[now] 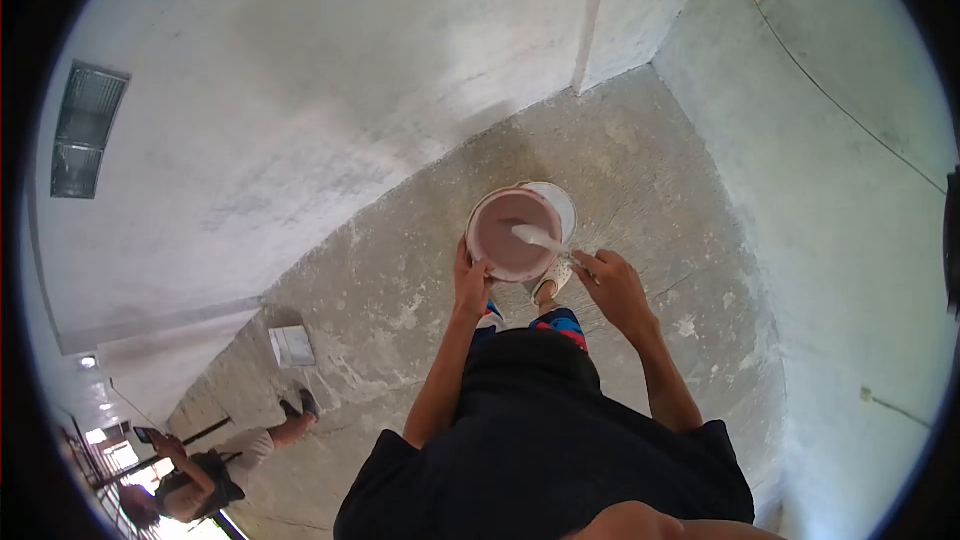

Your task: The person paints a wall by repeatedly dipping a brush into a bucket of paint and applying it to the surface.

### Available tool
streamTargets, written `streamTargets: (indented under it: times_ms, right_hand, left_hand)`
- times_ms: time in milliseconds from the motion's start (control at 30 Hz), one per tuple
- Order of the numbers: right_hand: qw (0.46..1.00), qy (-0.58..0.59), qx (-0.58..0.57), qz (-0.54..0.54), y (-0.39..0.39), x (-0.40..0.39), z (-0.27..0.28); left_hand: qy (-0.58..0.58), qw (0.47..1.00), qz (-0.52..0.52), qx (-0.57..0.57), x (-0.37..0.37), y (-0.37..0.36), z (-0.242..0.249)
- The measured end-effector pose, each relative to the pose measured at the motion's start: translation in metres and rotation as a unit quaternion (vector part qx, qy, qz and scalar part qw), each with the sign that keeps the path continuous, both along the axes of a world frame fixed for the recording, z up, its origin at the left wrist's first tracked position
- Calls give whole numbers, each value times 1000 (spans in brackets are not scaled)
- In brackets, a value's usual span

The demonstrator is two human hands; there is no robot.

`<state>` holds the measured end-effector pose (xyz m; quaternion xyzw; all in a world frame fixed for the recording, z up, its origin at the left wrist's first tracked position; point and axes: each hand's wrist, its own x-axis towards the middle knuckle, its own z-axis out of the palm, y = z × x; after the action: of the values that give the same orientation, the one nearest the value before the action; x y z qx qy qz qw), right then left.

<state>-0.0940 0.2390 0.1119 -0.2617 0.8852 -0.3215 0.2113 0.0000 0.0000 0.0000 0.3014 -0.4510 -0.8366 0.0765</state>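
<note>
My left hand point(473, 280) is closed on the near-left edge of a round bucket point(487, 230), thumb over the rim. The bucket's inside is pinkish-brown. A pale spoon-shaped scoop point(537, 237) reaches over the bucket's right rim, its broad end above the inside. The scoop's handle is pinched in my right hand point(612, 287), just right of the bucket. Partly hidden behind the bucket is a white round object point(565, 208). Below its right side shows a light clog with holes point(554, 283) on my foot.
Pale walls meet in a corner point(652, 64) ahead, over a rough concrete floor point(640, 160). A white square item point(292, 346) lies on the floor at left. Another person point(205, 475) stands beyond it, holding a phone. A cord point(830, 98) hangs from a socket on the right wall.
</note>
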Motion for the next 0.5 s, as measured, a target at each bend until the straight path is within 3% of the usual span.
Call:
streamTargets:
  times_ms: [67,133,267,500]
  right_hand:
    - [997,80,0,19,-4,10,3]
    - [986,162,11,32,3,-49,9]
    - [983,176,-14,59,-20,-60,4]
    - [985,157,-26,69,-38,-85,-5]
  left_hand:
    - [-64,998,12,-25,12,2,19]
    - [-2,999,22,-38,-63,21,16]
    - [14,990,48,-129,-68,-5,7]
    - [-1,992,52,-115,-89,-18,3]
